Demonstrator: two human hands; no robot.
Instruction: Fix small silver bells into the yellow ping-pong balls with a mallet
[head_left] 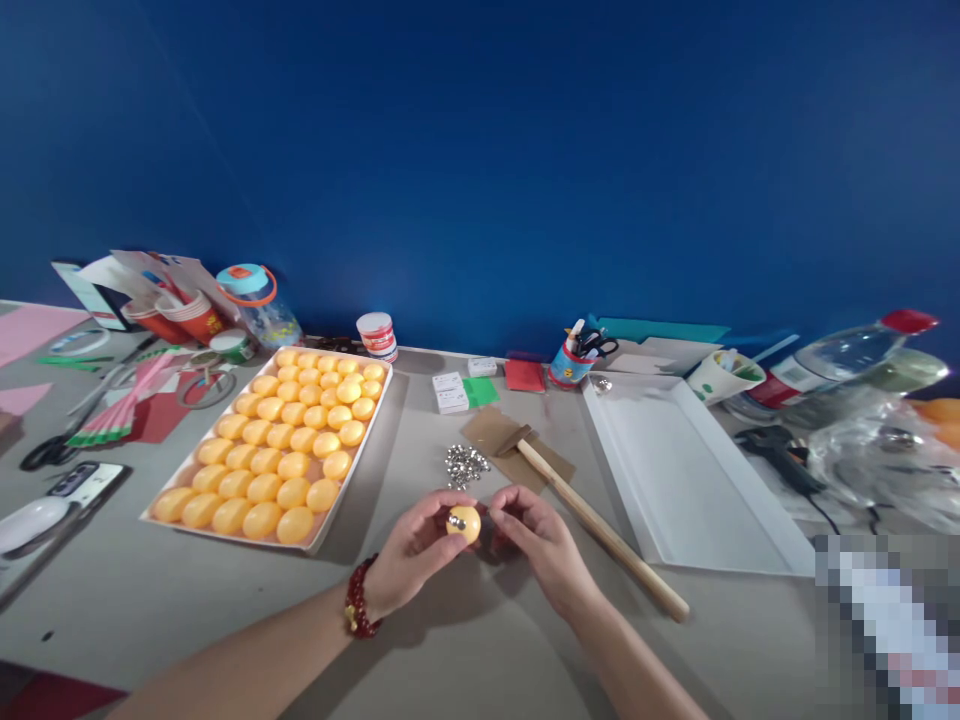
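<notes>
My left hand (416, 555) is closed round an orange ping-pong ball (470, 528), gripped between thumb and fingers. A few shiny silver studs sit on the ball's near upper side. Just right of the ball, the thumb and fingertips of my right hand (532, 535) are pinched together; what they hold, if anything, is too small to make out. Beyond my hands lies a small heap of silver studs, which look like thumbtacks (465, 465). To the left, a shallow white box (319, 540) holds rows of orange ping-pong balls (279, 436), with a gap in one row.
A hammer (592, 515) lies right of my hands, its head on brown sandpaper-like sheet (491, 428). Farther right is a white tray (675, 470), with a glue gun (780, 460) and plastic bottle (840, 365) beyond. Small white boxes (450, 392) and a pen cup (568, 368) stand behind.
</notes>
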